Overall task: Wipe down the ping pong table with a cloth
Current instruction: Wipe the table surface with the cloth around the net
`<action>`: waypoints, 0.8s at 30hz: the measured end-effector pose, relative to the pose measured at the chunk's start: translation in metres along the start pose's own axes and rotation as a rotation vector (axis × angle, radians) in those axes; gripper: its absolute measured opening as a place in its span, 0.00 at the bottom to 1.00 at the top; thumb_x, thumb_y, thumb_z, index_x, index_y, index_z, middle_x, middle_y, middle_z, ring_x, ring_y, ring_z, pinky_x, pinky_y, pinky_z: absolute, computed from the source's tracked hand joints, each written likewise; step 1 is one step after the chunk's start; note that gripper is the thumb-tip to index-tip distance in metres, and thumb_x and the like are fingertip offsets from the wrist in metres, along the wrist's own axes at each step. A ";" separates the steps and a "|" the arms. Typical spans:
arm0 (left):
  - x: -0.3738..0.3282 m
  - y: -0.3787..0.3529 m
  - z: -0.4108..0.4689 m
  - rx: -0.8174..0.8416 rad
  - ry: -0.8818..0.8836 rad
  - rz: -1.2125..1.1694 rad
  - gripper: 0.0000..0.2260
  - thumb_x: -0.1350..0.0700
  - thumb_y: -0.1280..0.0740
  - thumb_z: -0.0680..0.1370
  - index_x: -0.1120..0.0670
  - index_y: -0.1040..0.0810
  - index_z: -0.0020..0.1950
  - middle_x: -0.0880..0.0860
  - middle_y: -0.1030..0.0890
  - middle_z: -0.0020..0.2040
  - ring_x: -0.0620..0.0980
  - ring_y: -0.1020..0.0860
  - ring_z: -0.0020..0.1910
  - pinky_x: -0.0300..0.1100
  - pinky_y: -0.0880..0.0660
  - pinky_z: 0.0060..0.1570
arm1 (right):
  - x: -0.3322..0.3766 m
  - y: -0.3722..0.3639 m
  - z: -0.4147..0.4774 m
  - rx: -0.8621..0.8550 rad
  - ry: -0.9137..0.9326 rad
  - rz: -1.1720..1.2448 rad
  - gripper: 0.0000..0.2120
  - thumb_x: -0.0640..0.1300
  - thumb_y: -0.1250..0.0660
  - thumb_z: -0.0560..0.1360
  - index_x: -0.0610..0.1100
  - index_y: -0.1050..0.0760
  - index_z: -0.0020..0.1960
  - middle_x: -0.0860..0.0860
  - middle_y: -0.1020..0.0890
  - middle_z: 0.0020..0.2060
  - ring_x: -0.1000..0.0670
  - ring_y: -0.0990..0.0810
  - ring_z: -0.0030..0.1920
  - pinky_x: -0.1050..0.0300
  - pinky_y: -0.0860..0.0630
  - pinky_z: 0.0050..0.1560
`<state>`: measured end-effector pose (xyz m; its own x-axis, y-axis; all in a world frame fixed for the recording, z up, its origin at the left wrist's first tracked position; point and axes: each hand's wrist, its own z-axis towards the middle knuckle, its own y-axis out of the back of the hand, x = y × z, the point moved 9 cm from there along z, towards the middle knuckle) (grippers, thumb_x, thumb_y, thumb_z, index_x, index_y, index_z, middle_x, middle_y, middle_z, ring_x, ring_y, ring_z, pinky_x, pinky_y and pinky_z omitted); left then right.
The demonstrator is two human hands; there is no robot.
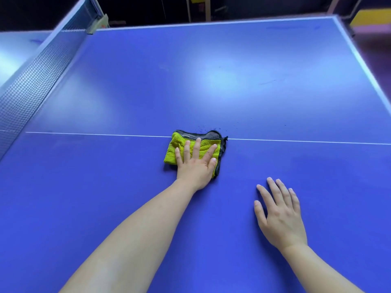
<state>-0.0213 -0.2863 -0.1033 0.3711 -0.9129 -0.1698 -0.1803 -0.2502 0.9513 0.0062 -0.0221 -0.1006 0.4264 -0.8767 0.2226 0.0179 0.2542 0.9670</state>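
Note:
A folded yellow-green cloth (175, 150) with a dark grey edge lies on the blue ping pong table (211, 81), across the white centre line. My left hand (195, 163) presses flat on the cloth with its fingers straight and spread. To the right and nearer to me, my right hand (279, 212) lies flat on the bare table top with its fingers spread and holds nothing. Small dark specks dot the table just beyond the cloth.
The net (36, 75) runs along the left side up to its post (98, 22) at the far edge. White border lines mark the far and right edges. Beyond the table the room is dark, with a yellow object (372, 17) at the far right.

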 end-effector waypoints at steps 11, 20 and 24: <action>-0.022 -0.006 0.006 -0.007 -0.003 -0.002 0.23 0.39 0.59 0.84 0.32 0.62 0.78 0.51 0.63 0.82 0.62 0.67 0.79 0.69 0.69 0.71 | 0.001 0.000 0.001 -0.010 -0.002 -0.025 0.26 0.56 0.49 0.80 0.45 0.26 0.71 0.46 0.32 0.75 0.43 0.37 0.77 0.37 0.41 0.75; -0.096 -0.021 0.003 -0.033 -0.102 0.013 0.23 0.40 0.58 0.84 0.34 0.59 0.80 0.53 0.61 0.82 0.63 0.66 0.79 0.69 0.69 0.70 | -0.001 -0.001 0.004 -0.039 0.012 -0.002 0.24 0.53 0.49 0.82 0.45 0.26 0.70 0.45 0.31 0.75 0.42 0.36 0.76 0.38 0.42 0.75; -0.094 -0.020 -0.006 -0.055 -0.104 0.022 0.23 0.40 0.58 0.84 0.35 0.57 0.80 0.52 0.58 0.83 0.61 0.63 0.80 0.69 0.67 0.72 | -0.002 -0.002 0.003 -0.038 0.011 0.011 0.24 0.53 0.50 0.82 0.45 0.26 0.70 0.45 0.31 0.75 0.42 0.36 0.76 0.38 0.43 0.76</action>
<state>-0.0468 -0.1937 -0.1050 0.2702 -0.9474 -0.1716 -0.1366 -0.2142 0.9672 0.0030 -0.0221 -0.1023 0.4363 -0.8695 0.2318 0.0476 0.2795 0.9590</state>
